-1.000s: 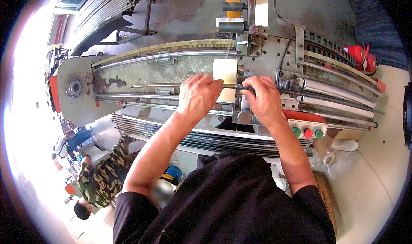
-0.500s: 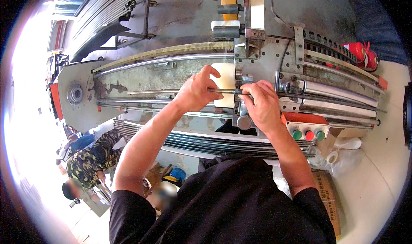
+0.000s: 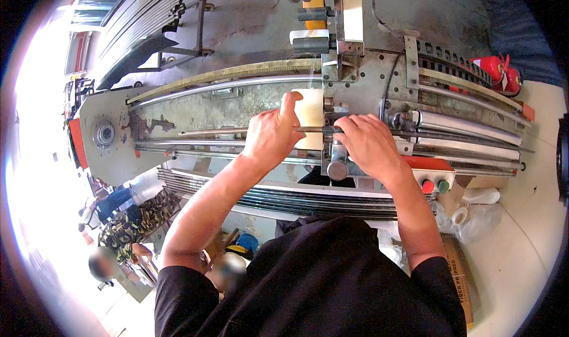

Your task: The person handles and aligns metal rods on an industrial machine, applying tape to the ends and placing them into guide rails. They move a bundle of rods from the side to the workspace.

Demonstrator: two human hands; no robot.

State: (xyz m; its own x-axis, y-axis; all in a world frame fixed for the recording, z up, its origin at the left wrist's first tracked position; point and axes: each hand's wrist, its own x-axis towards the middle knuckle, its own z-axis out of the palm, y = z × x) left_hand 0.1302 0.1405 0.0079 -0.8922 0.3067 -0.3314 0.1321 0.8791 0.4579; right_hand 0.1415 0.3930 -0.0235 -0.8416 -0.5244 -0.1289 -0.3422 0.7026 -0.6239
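A long thin dark rod (image 3: 213, 132) lies lengthwise across the machine and passes under both my hands. My left hand (image 3: 269, 134) is closed round it left of the machine's middle. Its index finger is raised, and its thumb is by the rod. A cream-coloured block (image 3: 310, 109) stands just right of these fingers, behind the rod. My right hand (image 3: 367, 144), back upward, grips the rod with bent fingers beside a metal clamp (image 3: 338, 150) with a round knob. Its palm side is hidden. Rightward, the rod runs on past the silver cylinders (image 3: 468, 127).
A control box (image 3: 435, 174) with coloured buttons sits under my right forearm. Several dark rods (image 3: 284, 195) lie along the near edge. Behind stand a rack of tubes (image 3: 142, 29) and red fire extinguishers (image 3: 498, 73). A person in camouflage (image 3: 139, 221) bends over at the lower left.
My right hand has turned flatter over the rod, its forearm now covering one green button. My left index finger has straightened upward. The person in camouflage has shifted.
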